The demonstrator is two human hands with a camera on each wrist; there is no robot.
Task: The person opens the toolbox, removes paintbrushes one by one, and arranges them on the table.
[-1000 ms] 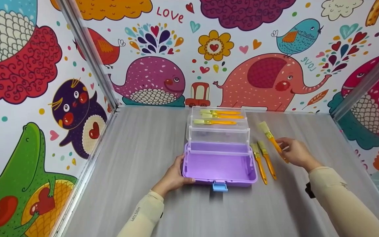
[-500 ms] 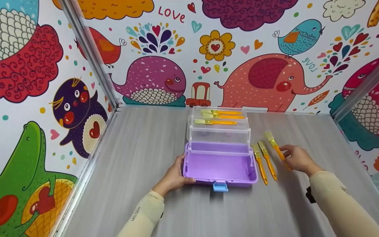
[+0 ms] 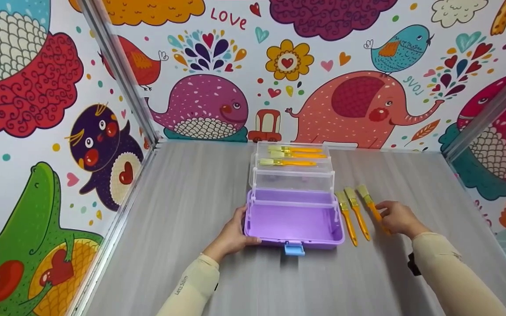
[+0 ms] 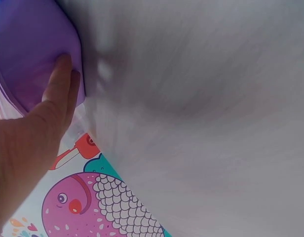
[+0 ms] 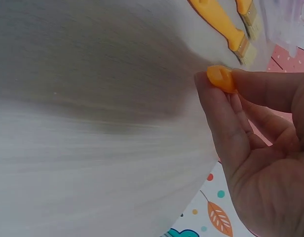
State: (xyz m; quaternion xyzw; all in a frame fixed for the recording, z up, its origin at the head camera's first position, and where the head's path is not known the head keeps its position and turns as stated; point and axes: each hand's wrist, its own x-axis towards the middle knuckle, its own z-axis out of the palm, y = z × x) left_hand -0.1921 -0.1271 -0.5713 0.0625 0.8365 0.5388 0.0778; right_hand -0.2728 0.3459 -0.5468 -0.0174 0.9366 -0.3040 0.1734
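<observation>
Right hand (image 3: 398, 218): my thumb and fingers pinched the orange handle (image 5: 221, 79) of one brush near its end
Held brush (image 3: 370, 205): it was right of the box and leaned a bit, with its pale bristles (image 3: 362, 191) pointing away from me; I could not tell if it touched the gray table (image 3: 182, 188)
Loose brushes (image 3: 359, 215): two were lying side by side between my held brush and the box
Left hand (image 3: 234, 233): I held the box by its front left corner, thumb on the front edge, fingers along the side
Purple box (image 3: 290, 223): it was open, with its blue latch (image 3: 294, 249) sticking out in front
Clear trays (image 3: 294, 181): they went up like steps at the back, with three brushes (image 3: 294, 163) in the higher ones
Handle worry: I pinched just a small bit, so I thought the brush could twist or drop
Brush worry: swinging left too soon might have knocked the loose ones crooked
Box worry: a hard pull by my left hand might have shaken the trays and rolled their brushes
</observation>
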